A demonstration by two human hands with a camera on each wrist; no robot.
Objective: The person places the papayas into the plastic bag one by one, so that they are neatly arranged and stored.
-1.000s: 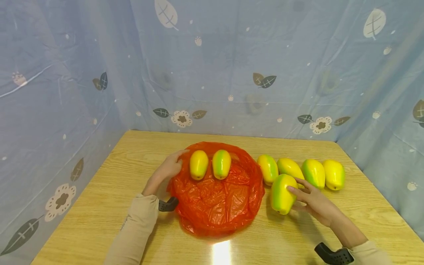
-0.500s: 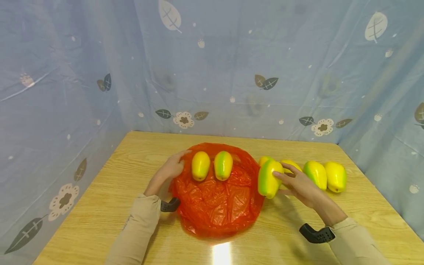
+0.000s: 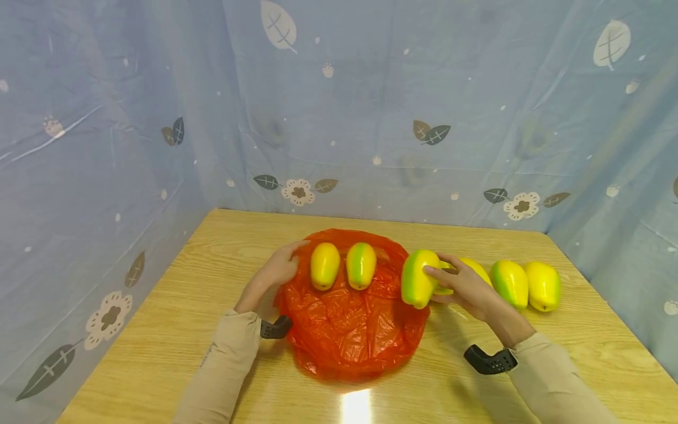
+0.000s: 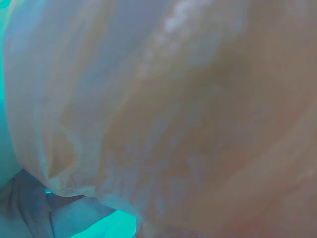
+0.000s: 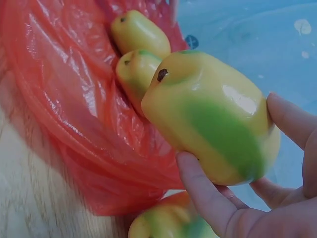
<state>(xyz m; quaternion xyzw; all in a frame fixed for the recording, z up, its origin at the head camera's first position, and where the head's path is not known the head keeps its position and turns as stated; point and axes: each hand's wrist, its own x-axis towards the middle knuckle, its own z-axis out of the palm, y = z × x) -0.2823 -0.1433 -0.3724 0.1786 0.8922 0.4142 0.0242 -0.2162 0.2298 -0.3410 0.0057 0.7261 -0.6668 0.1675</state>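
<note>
While two mangoes (image 3: 343, 265) lie on the red bag (image 3: 349, 330), our right hand (image 3: 466, 287) grips a third mango (image 3: 417, 286) at the bag's right edge; our left hand (image 3: 278, 270) rests flat-fingered on its far-left rim; three (image 3: 521, 285) wait near the surface's (image 3: 159, 330) right edge.

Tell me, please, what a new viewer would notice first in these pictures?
Most striking is the red plastic bag spread in the middle of the wooden table, with two mangoes on its far part. The right hand holds a yellow-green mango above the bag's right edge, while the left hand touches its left edge.
</note>
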